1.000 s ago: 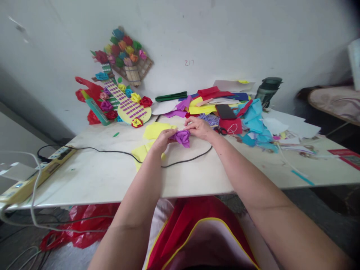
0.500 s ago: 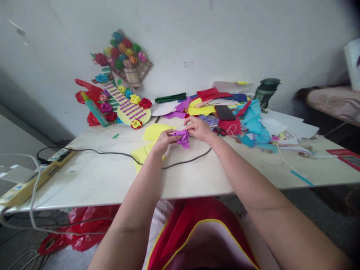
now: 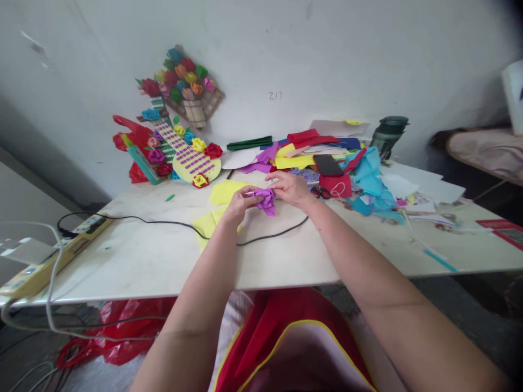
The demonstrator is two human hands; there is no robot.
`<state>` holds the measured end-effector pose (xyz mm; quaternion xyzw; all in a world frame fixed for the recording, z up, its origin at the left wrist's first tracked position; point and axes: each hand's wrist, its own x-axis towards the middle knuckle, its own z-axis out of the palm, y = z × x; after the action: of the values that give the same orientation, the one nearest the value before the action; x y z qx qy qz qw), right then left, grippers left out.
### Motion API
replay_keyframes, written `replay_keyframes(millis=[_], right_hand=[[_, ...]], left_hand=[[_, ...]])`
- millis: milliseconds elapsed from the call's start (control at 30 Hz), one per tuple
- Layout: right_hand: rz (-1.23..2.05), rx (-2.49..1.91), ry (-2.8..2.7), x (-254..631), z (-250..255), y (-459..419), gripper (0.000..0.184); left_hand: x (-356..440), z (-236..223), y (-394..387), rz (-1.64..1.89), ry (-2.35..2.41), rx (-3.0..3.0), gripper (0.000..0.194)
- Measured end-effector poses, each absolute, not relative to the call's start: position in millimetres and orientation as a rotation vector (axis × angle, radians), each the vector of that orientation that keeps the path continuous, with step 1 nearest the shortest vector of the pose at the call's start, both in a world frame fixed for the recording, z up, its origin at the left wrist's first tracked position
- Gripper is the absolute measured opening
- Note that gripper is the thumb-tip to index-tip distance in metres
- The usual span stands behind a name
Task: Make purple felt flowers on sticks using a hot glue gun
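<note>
The left hand [image 3: 241,203] and right hand [image 3: 292,189] each have their grip clamped on crumpled purple paper [image 3: 268,203], between the front and back edges of the white desk [image 3: 281,267].

Mid-frame, a crumpled paper piece [image 3: 268,203] is plain purple. Left of centre, a flat guitar-shaped board [image 3: 196,163] is pale yellow, crossed by rows of purple bars. Bottom centre, red cloth [image 3: 269,310] has yellow edging.
</note>
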<state>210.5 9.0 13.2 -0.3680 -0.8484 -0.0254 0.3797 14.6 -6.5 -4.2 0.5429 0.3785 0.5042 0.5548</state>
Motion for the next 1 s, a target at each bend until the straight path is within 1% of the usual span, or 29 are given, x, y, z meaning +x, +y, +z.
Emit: replay_keyframes(millis=[200,367,767,1000], right_hand=[[-0.123,-0.969,-2.178,216.2,16.6,4.6,0.022],[-0.164,-0.993,-2.165,221.8,16.5,5.5,0.019],[-0.080,-0.967,-2.138,234.6,17.7,9.7,0.015],[-0.089,-0.987,-2.142,239.9,22.4,8.0,0.017]], left_hand=[[9.9,-6.1,-3.5,1.241,0.889,1.292,0.040],[4.1,-9.7,0.6,1.282,0.899,1.398,0.035],[1.9,-7.6,-0.8,1.299,0.901,1.482,0.037],[0.9,-10.1,2.7,1.329,0.896,1.505,0.037]])
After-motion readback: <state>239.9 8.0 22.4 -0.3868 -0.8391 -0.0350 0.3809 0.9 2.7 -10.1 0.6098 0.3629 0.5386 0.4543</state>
